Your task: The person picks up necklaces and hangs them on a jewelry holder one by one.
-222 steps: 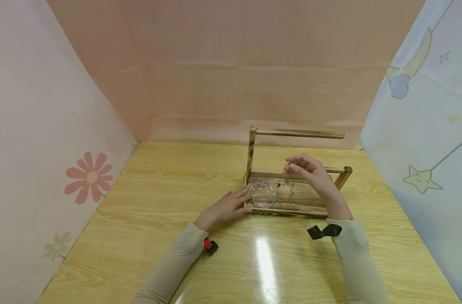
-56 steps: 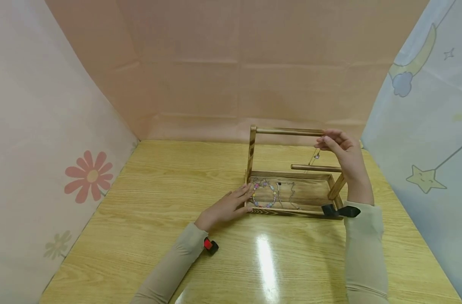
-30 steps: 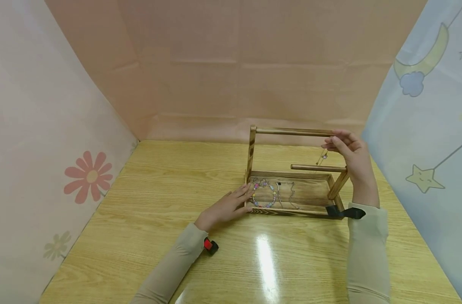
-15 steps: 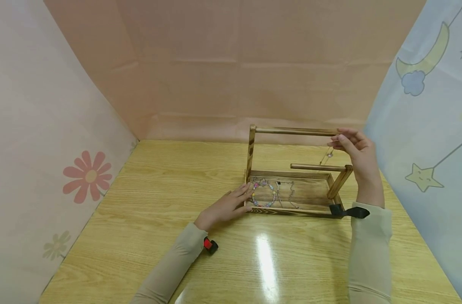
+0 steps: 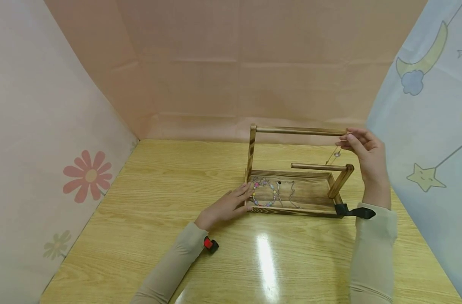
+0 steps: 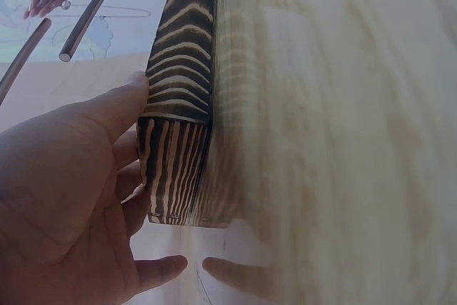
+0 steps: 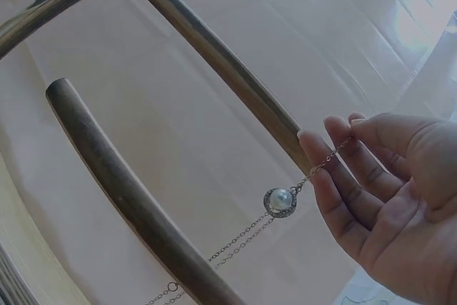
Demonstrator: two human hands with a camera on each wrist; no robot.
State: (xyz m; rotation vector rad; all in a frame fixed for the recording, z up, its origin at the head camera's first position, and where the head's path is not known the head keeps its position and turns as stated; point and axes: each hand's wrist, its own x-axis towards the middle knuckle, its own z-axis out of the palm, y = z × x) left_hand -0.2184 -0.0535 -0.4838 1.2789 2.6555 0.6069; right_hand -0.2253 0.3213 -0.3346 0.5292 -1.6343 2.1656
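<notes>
Small screened-in booth; can't tell which kind of room or building it's in. Wood-grain worktop point(image 5: 170, 181), sheeting on three sides: creased plain peach backdrop point(image 5: 238, 67) along the far edge, pale flower-print sheet point(image 5: 44, 109) at the left edge, pale-blue sheet point(image 5: 409, 131) with printed moon point(image 5: 433, 51), cloud point(image 5: 412, 82) and smiling star point(image 5: 425, 177) at the right edge.

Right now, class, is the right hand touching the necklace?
Touching: the right wrist view shows the right hand pinching the necklace with its thumb.
</notes>
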